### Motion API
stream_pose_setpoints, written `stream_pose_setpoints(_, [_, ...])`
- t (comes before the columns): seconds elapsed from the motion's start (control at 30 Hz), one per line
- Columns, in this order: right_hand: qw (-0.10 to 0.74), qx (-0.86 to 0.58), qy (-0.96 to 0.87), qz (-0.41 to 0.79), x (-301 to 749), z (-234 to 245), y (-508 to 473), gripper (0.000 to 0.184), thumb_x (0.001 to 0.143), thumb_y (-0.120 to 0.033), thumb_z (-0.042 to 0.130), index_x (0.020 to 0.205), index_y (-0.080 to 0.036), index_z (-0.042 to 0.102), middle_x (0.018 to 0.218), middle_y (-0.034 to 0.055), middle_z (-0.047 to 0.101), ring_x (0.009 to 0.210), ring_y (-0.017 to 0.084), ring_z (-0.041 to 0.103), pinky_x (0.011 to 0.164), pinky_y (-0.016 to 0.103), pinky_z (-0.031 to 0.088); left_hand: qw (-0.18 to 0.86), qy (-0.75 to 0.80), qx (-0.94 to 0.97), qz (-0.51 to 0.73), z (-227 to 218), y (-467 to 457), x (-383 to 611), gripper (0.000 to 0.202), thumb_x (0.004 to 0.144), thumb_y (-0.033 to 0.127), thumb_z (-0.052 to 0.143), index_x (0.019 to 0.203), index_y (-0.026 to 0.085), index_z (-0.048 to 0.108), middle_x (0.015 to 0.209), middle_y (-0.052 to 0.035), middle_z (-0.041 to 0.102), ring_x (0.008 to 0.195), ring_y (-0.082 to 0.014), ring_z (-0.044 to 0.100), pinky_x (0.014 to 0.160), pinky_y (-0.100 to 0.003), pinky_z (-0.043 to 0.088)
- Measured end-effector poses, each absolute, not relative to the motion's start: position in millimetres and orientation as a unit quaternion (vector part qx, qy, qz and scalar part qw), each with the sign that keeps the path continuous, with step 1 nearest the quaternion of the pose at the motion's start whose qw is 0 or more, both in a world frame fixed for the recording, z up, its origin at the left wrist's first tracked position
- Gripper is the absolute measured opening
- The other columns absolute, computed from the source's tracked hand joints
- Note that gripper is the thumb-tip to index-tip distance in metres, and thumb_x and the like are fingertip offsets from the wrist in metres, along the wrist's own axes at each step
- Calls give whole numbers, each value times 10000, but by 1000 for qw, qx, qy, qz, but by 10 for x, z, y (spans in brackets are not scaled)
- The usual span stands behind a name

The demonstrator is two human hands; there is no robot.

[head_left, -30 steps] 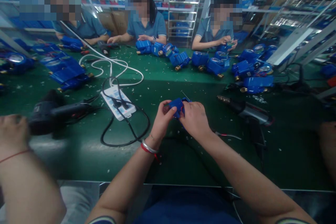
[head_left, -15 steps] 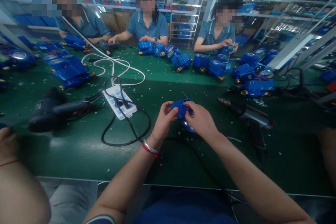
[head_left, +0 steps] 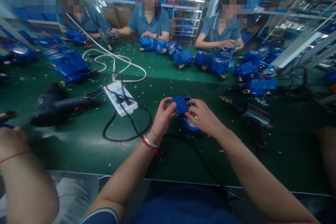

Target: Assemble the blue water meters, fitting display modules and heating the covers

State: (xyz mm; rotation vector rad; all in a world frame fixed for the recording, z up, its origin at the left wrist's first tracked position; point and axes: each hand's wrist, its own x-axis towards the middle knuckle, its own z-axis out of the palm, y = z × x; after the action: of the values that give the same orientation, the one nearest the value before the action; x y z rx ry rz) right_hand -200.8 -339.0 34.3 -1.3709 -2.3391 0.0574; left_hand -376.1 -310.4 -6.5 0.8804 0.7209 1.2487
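My left hand [head_left: 163, 116] grips a blue plastic cover [head_left: 179, 105] by its left side, thumb on top and fingers beneath. Beside and partly under it is a blue water meter [head_left: 191, 124] with a round dial, low over the table. My right hand [head_left: 204, 116] is closed at the meter's upper part, against the cover's right edge. What exactly the right fingertips pinch is hidden. A thin wire [head_left: 187, 93] sticks up just behind the hands.
A heat gun [head_left: 246, 112] lies to the right, another [head_left: 56, 106] to the left. A white power strip [head_left: 120, 98] with looped black cables lies left of my hands. Several blue water meters [head_left: 183, 58] line the far side, where co-workers sit. A neighbour's arm [head_left: 18, 150] is at left.
The cover has turned and tilted a little, so more of its face and of the meter's dial shows. My right fingers have shifted slightly right. The view has moved a little.
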Motion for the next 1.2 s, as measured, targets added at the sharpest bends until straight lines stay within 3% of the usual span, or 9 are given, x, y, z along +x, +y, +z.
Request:
stream_pose_setpoints(0.23, [224,-474,-851,29,-1998,334,-3386,195,874,-246,496,781,-188,658,1183,89,505,1166,239,433,999,437,377,679,313,365,556,-69,-3072,-3767,413,735,381,670,1068,220,486,958,-36,592,721,-112,602,670,-259,485])
stream_pose_setpoints(0.67, [253,-456,-845,120,-1896,354,-3376,162,859,-213,519,757,-193,642,1185,60,488,1131,179,470,990,367,395,741,294,294,527,-158,-2944,-3828,324,745,382,647,986,191,543,812,-6,622,674,-122,616,669,-284,506])
stream_pose_setpoints(0.97, [302,-452,-825,158,-1842,320,-3362,164,842,-219,548,700,-187,624,1141,47,516,1083,175,496,937,353,407,802,292,206,478,-192,-2844,-3923,225,802,358,555,891,152,578,695,-11,620,640,-136,626,589,-260,527])
stream_pose_setpoints(1.2, [328,-450,-819,140,-1851,246,-3337,232,826,-284,597,623,-172,587,1058,49,540,1001,174,528,856,335,433,807,299,179,476,-147,-2865,-3951,208,813,324,531,872,131,580,715,-40,627,647,-153,635,590,-272,537])
